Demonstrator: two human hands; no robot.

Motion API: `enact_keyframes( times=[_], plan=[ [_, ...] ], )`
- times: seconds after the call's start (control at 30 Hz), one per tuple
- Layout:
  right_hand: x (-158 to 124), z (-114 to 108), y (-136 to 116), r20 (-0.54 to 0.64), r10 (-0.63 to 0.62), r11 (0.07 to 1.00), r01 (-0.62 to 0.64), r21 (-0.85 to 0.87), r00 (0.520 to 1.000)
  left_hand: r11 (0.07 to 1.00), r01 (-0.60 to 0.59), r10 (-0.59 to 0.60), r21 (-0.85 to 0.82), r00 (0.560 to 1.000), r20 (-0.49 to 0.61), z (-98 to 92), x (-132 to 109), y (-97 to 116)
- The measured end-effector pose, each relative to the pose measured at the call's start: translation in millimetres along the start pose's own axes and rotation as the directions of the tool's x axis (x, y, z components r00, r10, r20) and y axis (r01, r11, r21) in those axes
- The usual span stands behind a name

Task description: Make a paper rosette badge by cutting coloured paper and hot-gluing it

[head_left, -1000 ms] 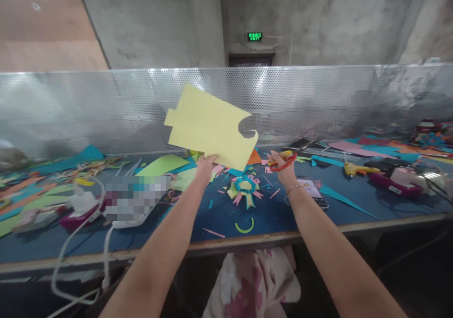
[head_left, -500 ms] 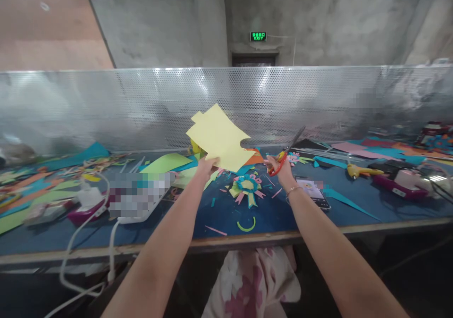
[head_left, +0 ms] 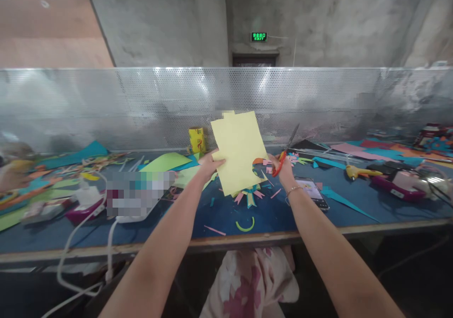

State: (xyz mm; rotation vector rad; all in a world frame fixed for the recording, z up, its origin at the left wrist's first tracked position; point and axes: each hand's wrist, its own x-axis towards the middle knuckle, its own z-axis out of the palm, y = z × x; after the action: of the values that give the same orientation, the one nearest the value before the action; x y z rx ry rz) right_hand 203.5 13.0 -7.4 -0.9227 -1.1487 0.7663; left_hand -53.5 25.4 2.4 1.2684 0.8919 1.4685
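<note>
My left hand [head_left: 209, 163] is closed on the left edge of a pale yellow paper sheet [head_left: 240, 150], which stands nearly upright above the blue table [head_left: 276, 216]. The sheet has a curved notch cut into its right edge. My right hand [head_left: 280, 168] grips red-handled scissors [head_left: 286, 152], blades pointing up and away, just right of the sheet. A paper rosette [head_left: 249, 194] in teal, yellow and pink lies on the table, partly hidden behind the sheet.
A phone [head_left: 312, 190] lies right of my right wrist. A yellow glue gun [head_left: 357, 171] and a pink device [head_left: 398, 182] sit further right. Coloured paper scraps [head_left: 53, 176] and white cables [head_left: 88, 242] crowd the left. A perforated metal screen [head_left: 106, 105] backs the table.
The yellow sheet came down from high and tilted to nearly upright between my hands. My right hand raised the scissors, blades now pointing up beside the sheet.
</note>
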Motion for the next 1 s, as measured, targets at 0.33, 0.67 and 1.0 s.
enact_keyframes(
  times=[0.33,0.67,1.0],
  plan=[
    [-0.7,1.6,2.5,-0.028,-0.004,1.0,0.003,-0.024,1.0,1.0,-0.006,0.006,0.015,1.0,0.011,4.1,-4.4,4.2],
    [-1.0,5.8,1.6,0.036,0.041,0.997,-0.038,-0.073,0.999,0.997,-0.051,0.056,0.058,0.995,-0.082,7.4,-0.2,-1.6],
    [-10.6,15.9,-1.4,0.177,0.091,0.993,-0.103,0.062,0.98,0.962,-0.208,0.146,-0.177,0.94,-0.309,5.5,5.9,12.7]
  ],
)
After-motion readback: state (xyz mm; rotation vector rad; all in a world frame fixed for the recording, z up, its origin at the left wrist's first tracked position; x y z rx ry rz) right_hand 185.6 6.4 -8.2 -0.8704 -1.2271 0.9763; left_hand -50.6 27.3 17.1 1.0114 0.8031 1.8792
